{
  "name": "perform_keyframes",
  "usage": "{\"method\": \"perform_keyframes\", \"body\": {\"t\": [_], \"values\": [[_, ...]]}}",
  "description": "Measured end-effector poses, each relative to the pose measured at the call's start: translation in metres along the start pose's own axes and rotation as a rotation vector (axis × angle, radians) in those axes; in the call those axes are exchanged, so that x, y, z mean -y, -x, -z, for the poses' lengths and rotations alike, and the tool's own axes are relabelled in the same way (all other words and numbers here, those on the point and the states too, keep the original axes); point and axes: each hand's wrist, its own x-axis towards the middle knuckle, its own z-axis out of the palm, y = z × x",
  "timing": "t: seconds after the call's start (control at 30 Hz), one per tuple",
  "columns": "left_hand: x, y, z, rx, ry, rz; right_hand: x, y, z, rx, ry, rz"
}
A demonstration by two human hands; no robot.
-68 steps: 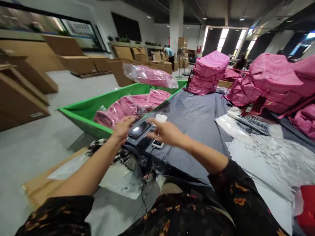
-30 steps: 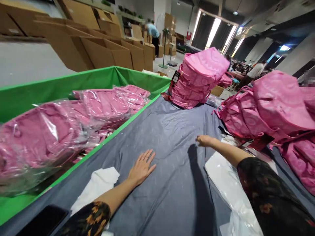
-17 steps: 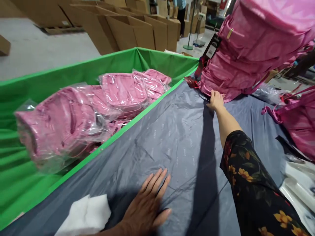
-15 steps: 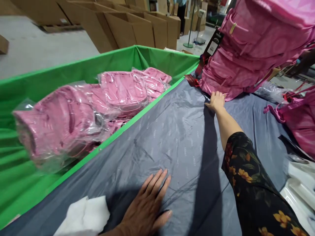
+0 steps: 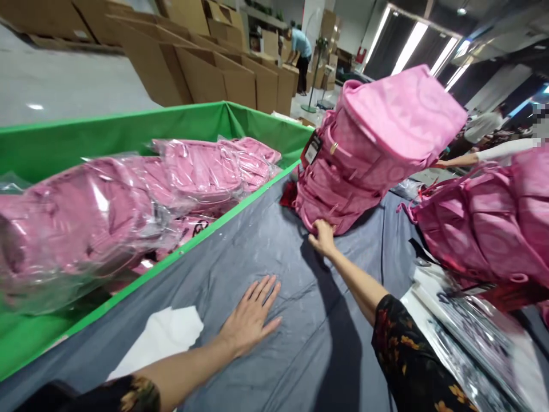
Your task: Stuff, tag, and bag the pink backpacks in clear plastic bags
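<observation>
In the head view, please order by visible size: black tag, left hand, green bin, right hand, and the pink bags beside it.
Green bin
Pink bags beside the right hand
Left hand
Right hand, black tag: too alike to rank

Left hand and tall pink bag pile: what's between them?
In the head view, gray cloth lies between the left hand and the pink bag pile, with the right hand at the pile's near bottom edge.
</observation>
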Motion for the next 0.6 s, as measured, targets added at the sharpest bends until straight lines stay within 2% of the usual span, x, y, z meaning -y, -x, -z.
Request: {"method": "perform_keyframes", "body": {"t": [0.07, 0.1, 0.17, 0.27, 0.37, 0.43, 0.47, 0.53, 0.6], "values": [[0.002, -0.001, -0.002, -0.011, 0.053, -0.026, 0.031, 0.036, -0.008, 0.038, -0.09, 0.051], [0.0, -0.002, -0.001, -0.016, 0.098, -0.098, 0.046, 0.053, -0.012, 0.058, -0.133, 0.078], [-0.011, -0.002, 0.001, -0.009, 0.22, -0.346, 0.075, 0.089, -0.019, 0.093, -0.216, 0.129], [-0.054, 0.003, 0.016, 0.0, 0.352, -0.695, 0.112, 0.141, -0.027, 0.147, -0.351, 0.186], [-0.112, 0.019, 0.043, -0.083, 0.394, -0.838, 0.143, 0.189, -0.031, 0.234, -0.47, 0.196], [-0.141, 0.037, 0.065, -0.131, 0.45, -0.877, 0.16, 0.215, -0.029, 0.286, -0.556, 0.166], [-0.149, 0.047, 0.075, -0.147, 0.486, -0.862, 0.167, 0.227, -0.025, 0.307, -0.634, 0.137], [-0.151, 0.069, 0.093, -0.158, 0.528, -0.771, 0.172, 0.248, -0.012, 0.331, -0.841, 0.058], [-0.139, 0.089, 0.105, -0.13, 0.512, -0.606, 0.166, 0.272, 0.013, 0.319, -1.01, -0.021]]}}
